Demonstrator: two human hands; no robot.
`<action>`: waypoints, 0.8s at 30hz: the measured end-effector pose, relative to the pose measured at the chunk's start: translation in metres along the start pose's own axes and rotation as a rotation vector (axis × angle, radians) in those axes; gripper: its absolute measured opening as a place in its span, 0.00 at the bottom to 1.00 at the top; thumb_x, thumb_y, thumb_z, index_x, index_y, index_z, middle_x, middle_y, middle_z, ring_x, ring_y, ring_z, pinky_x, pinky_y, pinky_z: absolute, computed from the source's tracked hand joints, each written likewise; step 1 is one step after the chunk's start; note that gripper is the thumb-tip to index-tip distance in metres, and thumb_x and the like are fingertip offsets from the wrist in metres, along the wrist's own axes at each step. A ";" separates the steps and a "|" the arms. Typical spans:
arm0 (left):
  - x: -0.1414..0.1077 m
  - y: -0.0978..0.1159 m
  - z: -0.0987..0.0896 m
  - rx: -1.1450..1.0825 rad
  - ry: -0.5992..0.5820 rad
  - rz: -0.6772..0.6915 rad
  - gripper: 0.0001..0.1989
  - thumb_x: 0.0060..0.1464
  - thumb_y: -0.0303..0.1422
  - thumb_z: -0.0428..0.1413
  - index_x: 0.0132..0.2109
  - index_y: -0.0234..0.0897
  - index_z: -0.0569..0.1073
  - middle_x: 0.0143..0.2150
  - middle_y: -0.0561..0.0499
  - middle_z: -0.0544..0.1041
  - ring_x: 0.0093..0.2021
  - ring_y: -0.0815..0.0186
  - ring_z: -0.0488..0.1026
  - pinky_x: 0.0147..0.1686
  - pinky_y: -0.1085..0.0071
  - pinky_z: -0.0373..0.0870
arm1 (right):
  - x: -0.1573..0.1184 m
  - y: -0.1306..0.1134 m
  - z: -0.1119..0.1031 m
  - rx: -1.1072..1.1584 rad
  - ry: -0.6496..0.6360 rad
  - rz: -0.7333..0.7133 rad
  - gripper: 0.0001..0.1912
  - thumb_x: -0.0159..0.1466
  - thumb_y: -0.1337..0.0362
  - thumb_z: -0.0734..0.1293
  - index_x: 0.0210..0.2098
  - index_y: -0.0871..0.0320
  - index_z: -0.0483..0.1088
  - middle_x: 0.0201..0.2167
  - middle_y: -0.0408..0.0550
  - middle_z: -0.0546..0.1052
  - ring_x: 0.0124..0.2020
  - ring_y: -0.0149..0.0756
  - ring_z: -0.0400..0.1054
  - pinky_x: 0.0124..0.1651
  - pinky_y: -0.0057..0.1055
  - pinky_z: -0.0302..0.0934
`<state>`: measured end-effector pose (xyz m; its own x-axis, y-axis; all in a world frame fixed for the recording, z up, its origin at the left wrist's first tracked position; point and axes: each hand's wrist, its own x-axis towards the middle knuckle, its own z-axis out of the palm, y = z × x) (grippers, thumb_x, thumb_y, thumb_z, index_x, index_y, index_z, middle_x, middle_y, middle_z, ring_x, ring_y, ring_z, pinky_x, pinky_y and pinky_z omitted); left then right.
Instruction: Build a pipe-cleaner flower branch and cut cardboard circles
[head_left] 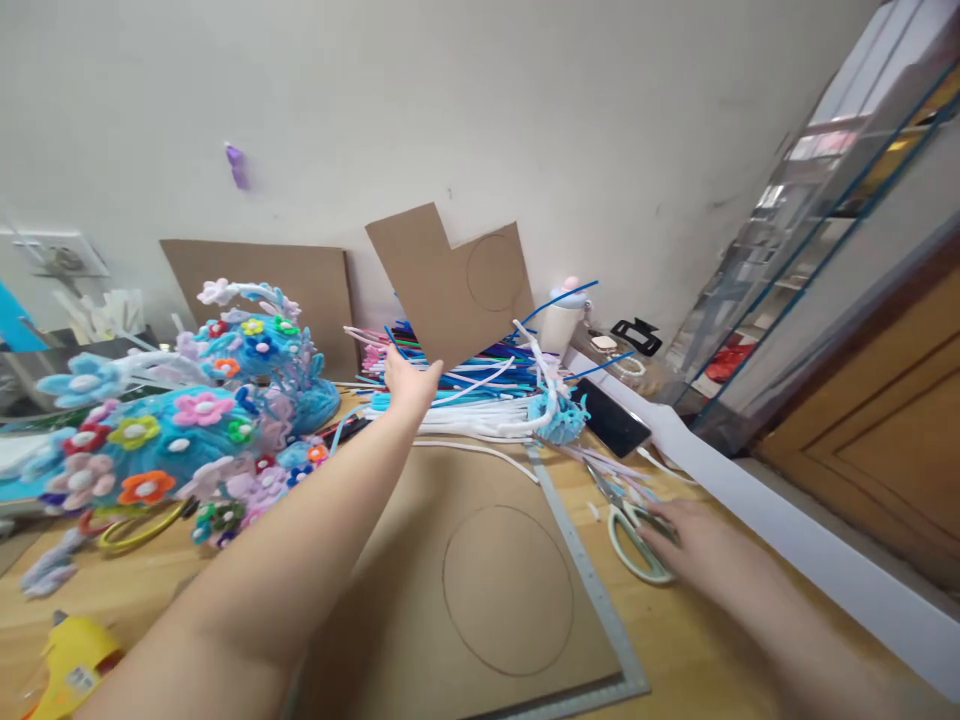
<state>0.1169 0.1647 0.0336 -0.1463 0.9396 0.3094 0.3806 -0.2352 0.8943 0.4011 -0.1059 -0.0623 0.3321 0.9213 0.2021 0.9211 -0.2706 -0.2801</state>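
My left hand (411, 380) is stretched forward and pinches the lower corner of a notched brown cardboard piece (442, 270), which stands up in front of the wall. A pencilled circle shows on that piece. At the right, my right hand (679, 535) has its fingers closed on one handle loop of a pair of scissors (634, 540) with pale green handles, lying on the table. Between my arms lies a larger cardboard sheet (405, 580), also marked with a drawn circle. A metal square ruler (581, 560) borders its right and lower sides.
Bundles of coloured pipe cleaners (480, 415) lie behind the sheet. Fuzzy blue flower-covered pieces (180, 430) stand at left, above a yellow glue gun (79, 660). A phone (611, 420), white bottle (561, 325) and black hair claw (637, 335) sit at right.
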 end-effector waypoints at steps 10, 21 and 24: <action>0.047 -0.010 0.030 -0.088 -0.067 0.057 0.12 0.59 0.36 0.55 0.46 0.32 0.72 0.44 0.47 0.75 0.41 0.63 0.74 0.41 0.61 0.73 | -0.018 -0.014 0.019 -0.032 -0.090 0.076 0.15 0.60 0.53 0.60 0.39 0.55 0.69 0.37 0.54 0.76 0.38 0.48 0.72 0.38 0.41 0.64; -0.038 0.051 -0.068 -0.219 0.208 0.475 0.09 0.55 0.35 0.55 0.39 0.35 0.76 0.38 0.52 0.77 0.40 0.65 0.72 0.43 0.72 0.67 | -0.028 -0.021 -0.022 0.370 0.135 0.047 0.17 0.58 0.52 0.62 0.42 0.52 0.72 0.33 0.49 0.78 0.31 0.43 0.72 0.32 0.36 0.67; -0.080 0.060 -0.111 -0.269 0.403 0.555 0.06 0.52 0.32 0.58 0.33 0.33 0.76 0.30 0.54 0.76 0.32 0.68 0.71 0.36 0.72 0.68 | -0.035 -0.023 -0.026 0.428 0.093 0.065 0.17 0.58 0.52 0.61 0.43 0.53 0.71 0.36 0.50 0.79 0.32 0.43 0.73 0.31 0.37 0.67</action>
<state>0.0501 0.0478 0.0981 -0.3415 0.5127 0.7877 0.2662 -0.7510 0.6042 0.3735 -0.1388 -0.0380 0.4215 0.8717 0.2498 0.7368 -0.1687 -0.6548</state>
